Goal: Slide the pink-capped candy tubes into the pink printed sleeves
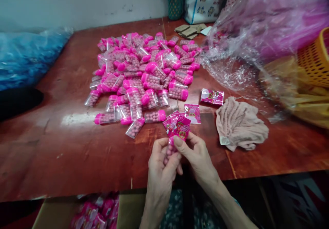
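Close to the table's front edge, my left hand (160,165) is closed around a small clear candy container (169,151) filled with pink balls. My right hand (197,153) pinches a pink printed wrapper (180,128) at the container's upper end, thumb on top. How far the wrapper covers the container is hidden by my fingers. More pink wrappers (170,119) lie just beyond, and another flat wrapper (192,113) sits to their right. A big heap of clear candy containers with bright pink caps (144,71) spreads over the table ahead of my hands.
On the right are a stack of wrappers (212,96), a crumpled beige cloth (240,124), clear plastic sheeting (231,61) and an orange basket (315,62). A blue bag (28,57) lies left. Below the edge, a cardboard box (55,213) holds pink packets. Bags stand behind.
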### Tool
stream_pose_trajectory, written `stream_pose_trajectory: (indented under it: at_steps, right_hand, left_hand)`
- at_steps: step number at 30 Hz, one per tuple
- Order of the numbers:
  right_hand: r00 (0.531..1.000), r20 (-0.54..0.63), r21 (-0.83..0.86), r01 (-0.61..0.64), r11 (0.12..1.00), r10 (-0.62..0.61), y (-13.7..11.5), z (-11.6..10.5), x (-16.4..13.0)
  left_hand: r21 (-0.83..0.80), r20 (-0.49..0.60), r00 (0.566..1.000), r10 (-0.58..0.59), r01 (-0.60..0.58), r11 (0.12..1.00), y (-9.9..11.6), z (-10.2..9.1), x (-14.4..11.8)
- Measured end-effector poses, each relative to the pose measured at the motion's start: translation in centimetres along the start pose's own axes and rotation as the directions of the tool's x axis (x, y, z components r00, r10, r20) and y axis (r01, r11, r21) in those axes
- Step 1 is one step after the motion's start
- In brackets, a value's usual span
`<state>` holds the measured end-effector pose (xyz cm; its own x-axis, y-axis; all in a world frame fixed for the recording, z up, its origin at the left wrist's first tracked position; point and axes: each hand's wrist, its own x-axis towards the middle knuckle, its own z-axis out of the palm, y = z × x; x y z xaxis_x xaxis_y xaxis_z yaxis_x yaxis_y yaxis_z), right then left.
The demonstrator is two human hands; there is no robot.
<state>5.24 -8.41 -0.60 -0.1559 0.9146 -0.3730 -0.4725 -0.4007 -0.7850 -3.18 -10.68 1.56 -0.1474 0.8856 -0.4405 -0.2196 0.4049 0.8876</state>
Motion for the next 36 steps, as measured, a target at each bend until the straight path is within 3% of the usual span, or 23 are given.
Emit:
stream_pose_trajectory:
  at_steps: [6, 12, 17, 21, 24, 28, 32, 36]
  right_hand:
    - [0.989, -0.143, -0.003, 0.036, 0.999, -0.036, -0.2, -0.5, 0.6]
    - [0.997, -0.052, -0.115, -0.066, 0.991, 0.060, 0.4, 0.4, -0.1]
    - [0.997, -0.012, -0.054, -0.077, 0.996, 0.076, 0.4, 0.1, -0.3]
    - [0.993, -0.112, 0.007, 0.039, 0.999, -0.038, 0.0, -0.9, 0.3]
    - [0.975, -0.190, -0.090, 0.098, 0.991, -0.114, -0.2, -1.3, 0.4]
    - [0.928, -0.273, -0.262, 0.184, 0.947, -0.255, 0.0, -0.9, 0.0]
    - [0.899, -0.283, -0.392, 0.209, 0.896, -0.334, 0.1, -0.4, -0.3]
    - [0.919, -0.280, -0.352, 0.172, 0.920, -0.279, 0.1, -0.5, 0.1]
  left_hand:
    - [0.055, 0.004, 1.000, -0.004, 0.004, 0.998, 0.1, -0.3, -0.3]
    - [-0.050, -0.017, 1.000, -0.001, 0.000, 0.999, -0.3, -0.4, -0.9]
    - [-0.115, 0.023, 0.999, -0.035, 0.037, 0.993, -0.4, -0.8, -0.1]
    - [-0.075, 0.138, 0.982, -0.129, 0.140, 0.987, -0.3, -1.4, 0.8]
    - [-0.031, 0.191, 0.970, -0.151, 0.160, 0.987, -0.5, -1.5, 1.1]
    - [-0.078, 0.161, 0.984, -0.075, 0.089, 0.993, -1.0, -1.1, 1.2]
    - [-0.103, 0.095, 0.994, -0.044, 0.054, 0.993, -1.6, -0.7, 1.3]
    - [-0.104, 0.063, 0.998, -0.031, 0.038, 0.994, -2.2, -0.6, 1.4]
